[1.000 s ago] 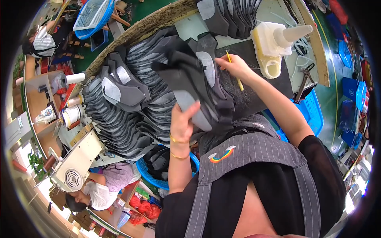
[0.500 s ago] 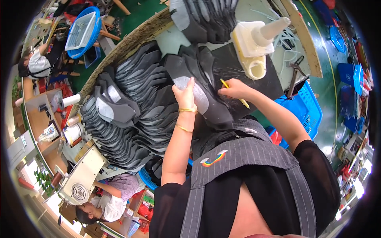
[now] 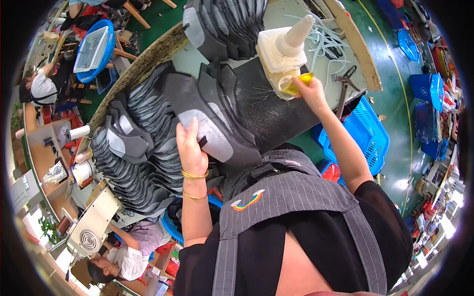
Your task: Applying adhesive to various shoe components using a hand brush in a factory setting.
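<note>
Left hand [image 3: 192,150]: at 9 o'clock of the view, near centre. Clasps a piece [image 3: 211,127] by its 7 o'clock edge, digits up on the grey patch; remaining grip partly hidden.
Piece: just off centre toward 10. Dark, long, curved; one end points to 10, the other to 4. Overlaps spares [image 3: 220,89] at its 1 o'clock side. Cannot tell whether it touches them.
Right hand [image 3: 312,96]: at 2 o'clock. Fingers pinched on a yellow tool [image 3: 305,79].
Yellow tool: at the mouth of the cup [image 3: 274,80], blurred. Contact with the rim cannot be told.
Bottle [image 3: 274,52]: 1 o'clock. White, cone nozzle toward 1, cup adjoining at its 6 o'clock side.
Board [image 3: 269,118]: dark, between piece and right hand, scuffed and specked.
Stacks [image 3: 143,167]: 9 o'clock, dark pieces overlapping in rows. Another row [image 3: 222,29] at 12.
Bench edge, 2 o'clock: metal tool [image 3: 342,93]; pale strips [image 3: 326,42] nearer 1.
Blue crate [image 3: 375,140]: 3 o'clock, beyond the right forearm.
Machine [image 3: 94,227]: 8 o'clock, cream. A person [image 3: 131,259] beside it.
</note>
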`<act>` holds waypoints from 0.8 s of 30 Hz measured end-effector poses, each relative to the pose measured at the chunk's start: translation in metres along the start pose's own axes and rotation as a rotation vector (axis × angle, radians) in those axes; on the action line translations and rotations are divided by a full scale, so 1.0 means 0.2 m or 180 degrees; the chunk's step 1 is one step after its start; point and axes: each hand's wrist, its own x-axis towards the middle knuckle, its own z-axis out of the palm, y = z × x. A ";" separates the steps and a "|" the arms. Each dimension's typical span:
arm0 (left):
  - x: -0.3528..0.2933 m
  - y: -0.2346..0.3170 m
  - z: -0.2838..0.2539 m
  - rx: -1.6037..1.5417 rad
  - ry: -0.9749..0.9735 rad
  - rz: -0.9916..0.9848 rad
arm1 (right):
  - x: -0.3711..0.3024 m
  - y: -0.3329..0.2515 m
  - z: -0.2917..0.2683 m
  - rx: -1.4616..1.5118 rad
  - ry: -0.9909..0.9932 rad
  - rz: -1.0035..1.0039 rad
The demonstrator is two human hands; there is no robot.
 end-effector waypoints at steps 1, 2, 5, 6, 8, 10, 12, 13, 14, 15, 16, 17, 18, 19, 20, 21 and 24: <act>0.04 0.01 -0.03 0.0054 -0.0022 -0.0172 | 0.02 -0.02 -0.01 0.0323 0.0011 0.0303; 0.11 -0.02 -0.03 0.0160 0.0047 -0.0308 | 0.04 -0.03 -0.05 0.0393 -0.0077 0.0565; 0.34 -0.44 -0.32 0.1257 0.0935 -0.0277 | -0.01 -0.10 0.03 0.1092 -0.0712 0.1170; 0.38 -0.55 -0.35 0.1635 0.1183 -0.0184 | -0.04 -0.20 0.11 0.1379 -0.0756 0.1080; 0.40 -0.67 -0.37 0.1915 0.1324 0.0064 | -0.06 -0.34 0.33 0.1546 -0.0689 0.0733; 0.38 -0.66 -0.30 0.2333 0.1384 0.0162 | -0.01 -0.44 0.56 0.1479 -0.0911 0.0499; 0.31 -0.47 -0.08 0.2611 0.1280 -0.0001 | 0.05 -0.42 0.81 0.1666 -0.0880 0.0220; 0.32 -0.48 -0.11 0.2599 0.1323 -0.0014 | 0.05 -0.40 0.94 0.1522 -0.0821 0.0116; 0.33 -0.50 -0.14 0.2617 0.1319 -0.0002 | 0.05 -0.38 0.99 0.0980 -0.0895 0.0091; 0.32 -0.50 -0.15 0.2628 0.1327 -0.0012 | 0.04 -0.38 1.02 0.0425 -0.0983 0.0071; 0.32 -0.51 -0.17 0.2460 0.1311 0.0055 | 0.04 -0.38 1.03 0.0414 -0.0934 0.0116; 0.34 -0.51 -0.20 0.2415 0.1360 -0.0001 | 0.05 -0.38 1.05 0.0398 -0.0880 0.0163; 0.33 -0.50 -0.19 0.2378 0.1319 -0.0014 | 0.06 -0.41 1.05 0.0360 -0.0784 0.0080; 0.33 -0.48 -0.19 0.2353 0.1282 -0.0007 | 0.07 -0.51 1.08 0.0247 -0.0610 -0.0469; 0.31 -0.49 -0.20 0.2116 0.1262 -0.0068 | 0.07 -0.46 1.10 0.0108 -0.0684 -0.0445; 0.33 -0.50 -0.21 0.2070 0.1293 -0.0074 | 0.11 -0.45 1.15 -0.0002 -0.0759 -0.0477; 0.35 -0.56 -0.23 0.2187 0.1199 0.0011 | 0.18 -0.42 1.16 -0.0187 -0.0817 -0.0141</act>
